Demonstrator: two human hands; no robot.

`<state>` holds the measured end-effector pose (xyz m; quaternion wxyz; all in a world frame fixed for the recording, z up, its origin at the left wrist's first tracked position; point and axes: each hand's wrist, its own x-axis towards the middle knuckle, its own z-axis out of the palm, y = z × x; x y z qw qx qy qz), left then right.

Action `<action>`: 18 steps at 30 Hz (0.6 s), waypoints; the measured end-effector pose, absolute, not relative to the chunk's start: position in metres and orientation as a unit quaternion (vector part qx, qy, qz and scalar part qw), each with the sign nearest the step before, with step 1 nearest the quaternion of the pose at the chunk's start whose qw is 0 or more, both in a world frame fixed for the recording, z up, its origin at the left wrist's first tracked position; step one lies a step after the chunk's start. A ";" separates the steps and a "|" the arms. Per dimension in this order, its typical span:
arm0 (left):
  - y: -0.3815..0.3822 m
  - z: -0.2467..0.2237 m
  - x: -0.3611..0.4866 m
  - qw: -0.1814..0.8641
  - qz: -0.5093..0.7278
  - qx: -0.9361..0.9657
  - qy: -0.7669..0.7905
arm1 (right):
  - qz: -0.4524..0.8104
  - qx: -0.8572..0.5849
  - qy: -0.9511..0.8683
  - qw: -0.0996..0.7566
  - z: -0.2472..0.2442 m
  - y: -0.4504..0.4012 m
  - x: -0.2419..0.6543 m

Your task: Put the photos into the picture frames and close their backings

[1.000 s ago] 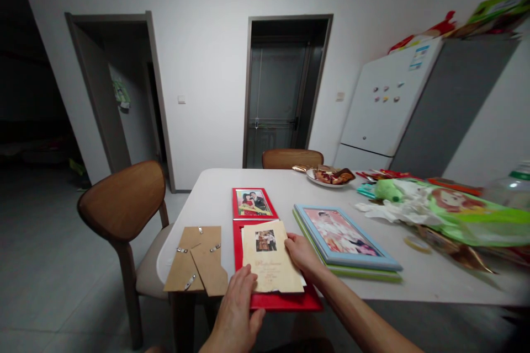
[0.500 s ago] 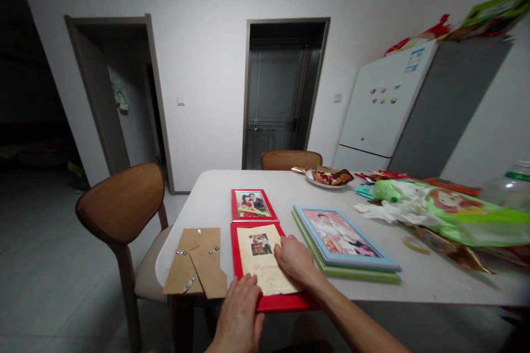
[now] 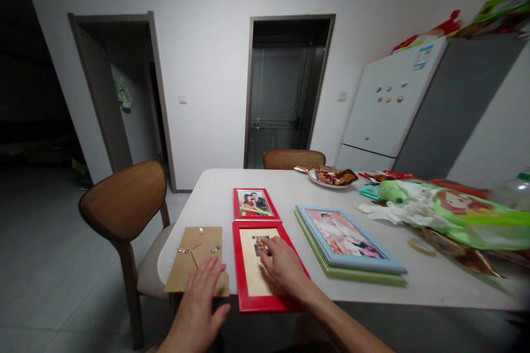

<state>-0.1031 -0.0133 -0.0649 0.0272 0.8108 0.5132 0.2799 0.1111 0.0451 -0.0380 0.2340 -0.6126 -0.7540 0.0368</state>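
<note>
A red picture frame (image 3: 245,287) lies near the front edge of the table. Inside its opening sits a cream sheet (image 3: 250,268) with a small dark photo (image 3: 257,242). My right hand (image 3: 285,267) rests over the sheet, fingers apart and bent, the fingertips at the photo; it covers the sheet's right part. To the left, my left hand (image 3: 201,298) is open with its thumb spread, fingertips over the lower right of a brown backing board (image 3: 182,273) with metal clips. A cut or flap line shows in the board.
Behind lies a smaller red frame (image 3: 271,215) with a couple's photo. A light blue frame (image 3: 331,262) is stacked on a green frame (image 3: 360,277) at right. Further right are a plate (image 3: 327,184) of food, a green bag (image 3: 484,237), and tape (image 3: 422,248). A wooden chair (image 3: 124,198) stands left.
The cream sheet, which overlapped the red frame's border, now lies within its opening. My left hand has left the frame for the backing board. My right hand has moved onto the photo.
</note>
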 end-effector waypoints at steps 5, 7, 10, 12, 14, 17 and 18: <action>0.003 -0.087 -0.173 -0.022 0.223 0.711 0.666 | 0.095 -0.511 -0.821 0.237 -0.033 0.023 0.043; 0.009 -0.098 -0.183 -0.040 0.249 0.713 0.654 | 0.092 -0.505 -0.832 0.212 -0.037 0.019 0.020; 0.014 -0.101 -0.185 -0.044 0.273 0.717 0.640 | 0.101 -0.511 -0.829 0.205 -0.042 0.020 0.002; 0.013 -0.093 -0.182 -0.030 0.282 0.718 0.635 | 0.122 -0.513 -0.818 0.231 -0.040 0.022 0.002; 0.010 -0.079 -0.175 -0.014 0.298 0.723 0.623 | 0.137 -0.510 -0.804 0.274 -0.033 0.022 0.012; 0.003 -0.055 -0.152 0.008 0.326 0.743 0.584 | 0.134 -0.492 -0.794 0.332 -0.018 0.017 0.043; 0.000 -0.049 -0.141 0.016 0.335 0.751 0.569 | 0.130 -0.488 -0.791 0.345 -0.015 0.014 0.056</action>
